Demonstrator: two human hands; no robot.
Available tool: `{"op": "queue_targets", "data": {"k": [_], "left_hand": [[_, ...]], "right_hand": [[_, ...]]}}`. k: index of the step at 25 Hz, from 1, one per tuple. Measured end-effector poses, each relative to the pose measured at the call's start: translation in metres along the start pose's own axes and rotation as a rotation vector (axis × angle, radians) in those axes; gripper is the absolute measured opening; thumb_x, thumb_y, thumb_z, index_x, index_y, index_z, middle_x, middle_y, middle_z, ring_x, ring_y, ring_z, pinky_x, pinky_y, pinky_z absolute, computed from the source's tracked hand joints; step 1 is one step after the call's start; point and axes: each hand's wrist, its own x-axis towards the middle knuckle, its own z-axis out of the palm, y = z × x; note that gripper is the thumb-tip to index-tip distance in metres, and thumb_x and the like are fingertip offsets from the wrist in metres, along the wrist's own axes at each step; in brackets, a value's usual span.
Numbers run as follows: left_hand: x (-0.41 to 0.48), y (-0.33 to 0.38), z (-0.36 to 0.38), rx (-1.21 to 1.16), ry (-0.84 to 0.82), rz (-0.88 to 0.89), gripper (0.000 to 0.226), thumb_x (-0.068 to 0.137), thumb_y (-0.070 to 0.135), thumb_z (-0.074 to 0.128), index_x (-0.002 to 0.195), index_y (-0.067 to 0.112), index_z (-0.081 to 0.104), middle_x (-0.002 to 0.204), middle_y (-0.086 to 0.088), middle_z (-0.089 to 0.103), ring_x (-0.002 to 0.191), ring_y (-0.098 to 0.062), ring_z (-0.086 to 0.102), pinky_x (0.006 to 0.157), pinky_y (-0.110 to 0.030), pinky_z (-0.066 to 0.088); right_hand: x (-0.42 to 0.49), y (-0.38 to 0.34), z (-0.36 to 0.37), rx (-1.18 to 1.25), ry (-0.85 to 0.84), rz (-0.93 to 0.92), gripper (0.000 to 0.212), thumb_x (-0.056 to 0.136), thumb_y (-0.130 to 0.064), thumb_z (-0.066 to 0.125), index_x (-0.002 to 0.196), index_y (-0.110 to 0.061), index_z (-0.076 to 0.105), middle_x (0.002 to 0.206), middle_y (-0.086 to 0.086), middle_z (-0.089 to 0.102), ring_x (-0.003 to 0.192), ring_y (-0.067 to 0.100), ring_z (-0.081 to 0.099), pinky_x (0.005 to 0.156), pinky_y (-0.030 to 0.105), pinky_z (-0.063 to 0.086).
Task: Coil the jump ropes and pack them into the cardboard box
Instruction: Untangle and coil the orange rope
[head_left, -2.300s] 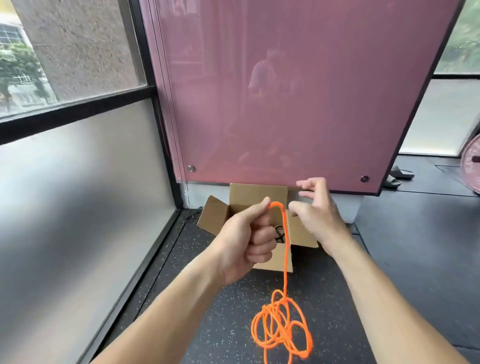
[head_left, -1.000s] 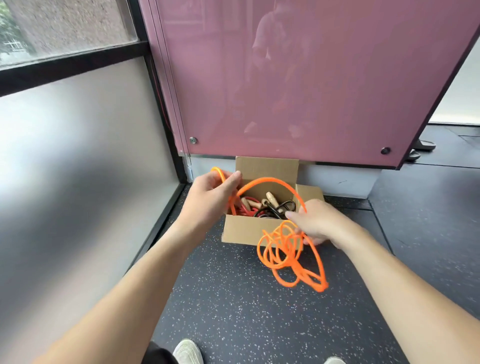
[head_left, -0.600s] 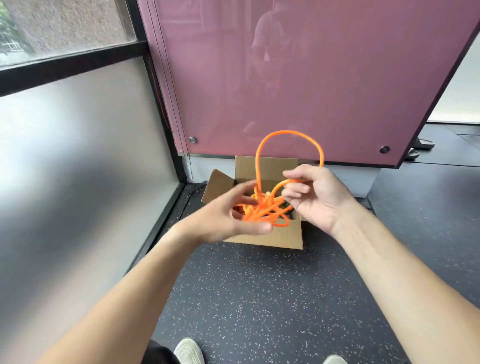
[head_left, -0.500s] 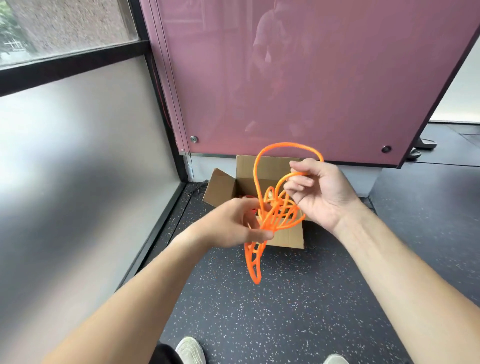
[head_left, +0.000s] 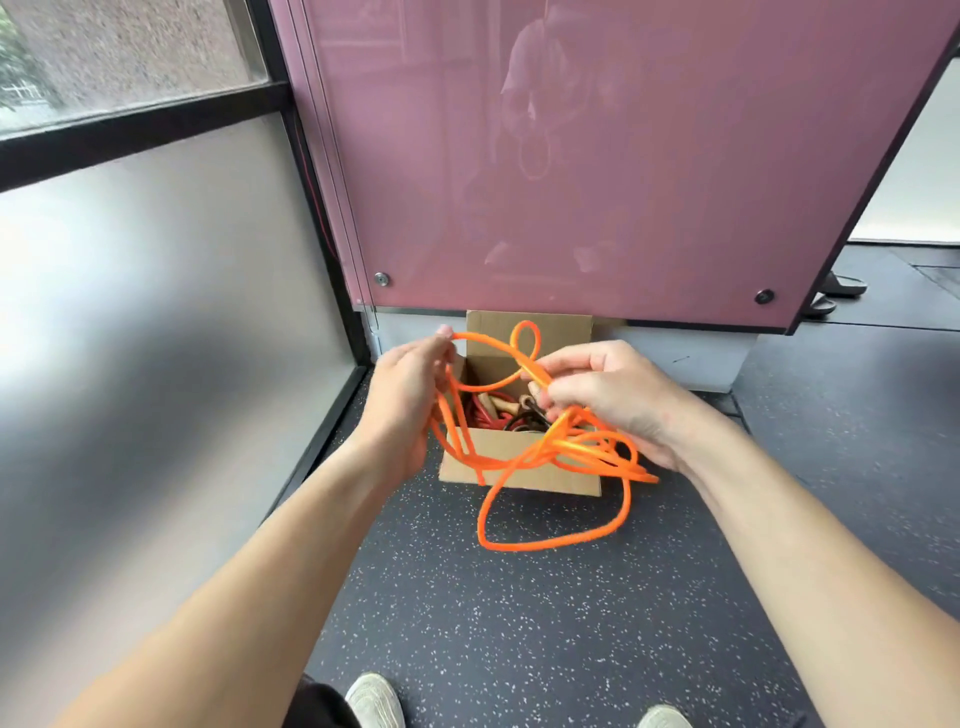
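Two bare forearms (head_left: 249, 571), pale sneakers (head_left: 375, 699) — toes only, dark fabric (head_left: 319, 706) beside the left shoe

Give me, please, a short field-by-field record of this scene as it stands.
Left hand: grips strands of the orange jump rope
Right hand: pinches the same rope above the box
Rope state: loose tangled loops, one hanging in front of the cardboard box; not yet packed
Box contents: red rope, wooden handles
Box place: open, on the speckled floor, below the pink panel
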Motion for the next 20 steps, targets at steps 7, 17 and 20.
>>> {"op": "queue_targets", "data": {"k": [7,17,20], "left_hand": [[0.021,0.004,-0.041,-0.270,0.379,-0.027,0.035,0.100,0.033,0.054,0.066,0.022,0.052,0.049,0.009,0.036,0.036,-0.008,0.031,0.042,-0.020,0.025],[0.022,-0.017,-0.046,0.397,0.152,-0.098,0.028,0.094,0.042,0.058,0.113,0.023,0.066,0.098,-0.002,0.058,0.082,-0.020,0.060,0.081,-0.037,0.056],[0.010,-0.014,-0.038,0.787,0.165,0.264,0.027,0.093,0.040,0.060,0.118,0.030,0.064,0.111,-0.003,0.062,0.110,-0.019,0.061,0.095,-0.034,0.050]], "right_hand": [[-0.016,0.009,-0.014,-0.284,-0.505,0.160,0.039,0.065,0.003,0.062,0.094,-0.020,0.073,0.070,0.002,0.062,0.058,0.010,0.051,0.059,0.025,0.039],[-0.010,0.000,0.004,0.377,0.071,0.015,0.029,0.093,-0.020,0.069,0.077,0.004,0.064,0.078,0.016,0.069,0.075,0.026,0.071,0.065,0.036,0.061],[-0.012,-0.011,0.006,0.718,0.049,0.153,0.027,0.092,-0.033,0.069,0.075,-0.014,0.058,0.080,0.012,0.065,0.074,0.033,0.072,0.064,0.046,0.062]]}}
